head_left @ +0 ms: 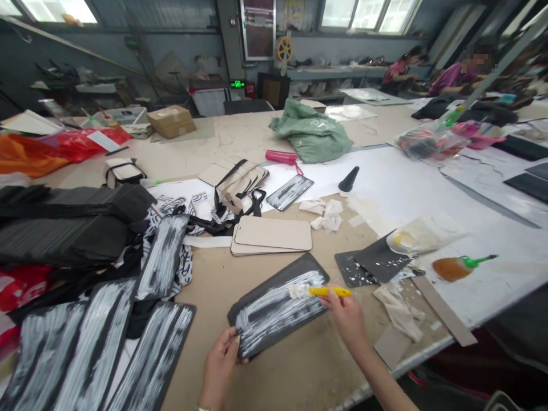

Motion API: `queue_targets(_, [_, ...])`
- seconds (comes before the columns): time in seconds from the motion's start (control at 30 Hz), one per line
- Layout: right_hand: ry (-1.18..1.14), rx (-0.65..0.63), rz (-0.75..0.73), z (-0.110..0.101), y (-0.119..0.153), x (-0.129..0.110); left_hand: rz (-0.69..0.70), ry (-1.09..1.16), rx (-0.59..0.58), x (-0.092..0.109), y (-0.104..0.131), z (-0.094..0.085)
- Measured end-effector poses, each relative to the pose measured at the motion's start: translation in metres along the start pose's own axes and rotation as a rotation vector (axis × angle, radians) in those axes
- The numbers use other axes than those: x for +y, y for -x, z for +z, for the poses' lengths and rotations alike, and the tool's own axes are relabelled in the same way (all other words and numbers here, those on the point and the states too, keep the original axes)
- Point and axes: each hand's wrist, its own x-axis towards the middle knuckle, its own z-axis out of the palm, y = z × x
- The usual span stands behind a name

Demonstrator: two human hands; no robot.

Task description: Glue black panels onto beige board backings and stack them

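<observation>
My right hand (pixel 342 314) is closed around the yellow handle of a brush (pixel 327 291), whose white-coated bristles rest on a dark grey panel (pixel 278 308). White streaks cover much of that panel, and another dark edge shows beneath it. At the panel's lower left corner, my left hand (pixel 225 348) pinches the edge between thumb and fingers. Just behind the panel lie stacked beige boards (pixel 272 235). Several more dark panels with white streaks (pixel 94 342) lie at the left.
A stack of dark pieces (pixel 64 222) stands at the left. To the right are a glue-spotted container (pixel 428 235), an amber bottle with a green nozzle (pixel 454 268) and crumpled cloth (pixel 400 311). A black cone (pixel 349 179) and a green bag (pixel 312 134) stand farther back. Two people sit beyond.
</observation>
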Motion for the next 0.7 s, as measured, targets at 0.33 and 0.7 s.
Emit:
queue_targets(0.33, [-0.394, 0.329, 0.082, -0.106, -0.032, -0.037, 0.255, 0.051, -0.071, 0.124, -0.066, 0.062])
queue_targets(0.7, [-0.232, 0.601, 0.052, -0.188, -0.073, -0.038, 0.157, 0.105, -0.223, 0.154, -0.172, 0.327])
